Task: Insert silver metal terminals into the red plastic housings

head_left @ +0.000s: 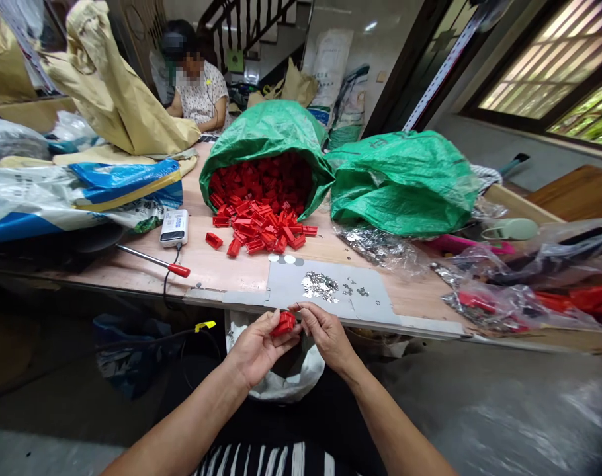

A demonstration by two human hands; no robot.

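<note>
The left hand (pixel 261 347) grips one red plastic part (pixel 284 324) between thumb and fingers. The right hand (pixel 325 330), fingertips pinched together, is just beside it; whatever it may hold is too small to tell. Below both hands is one white sack (pixel 294 383), its mouth open. Beyond them lie one pile of small metal pieces (pixel 319 286) on a grey sheet (pixel 286 284) and two green sacks, one spilling many more red parts (pixel 261 221).
</note>
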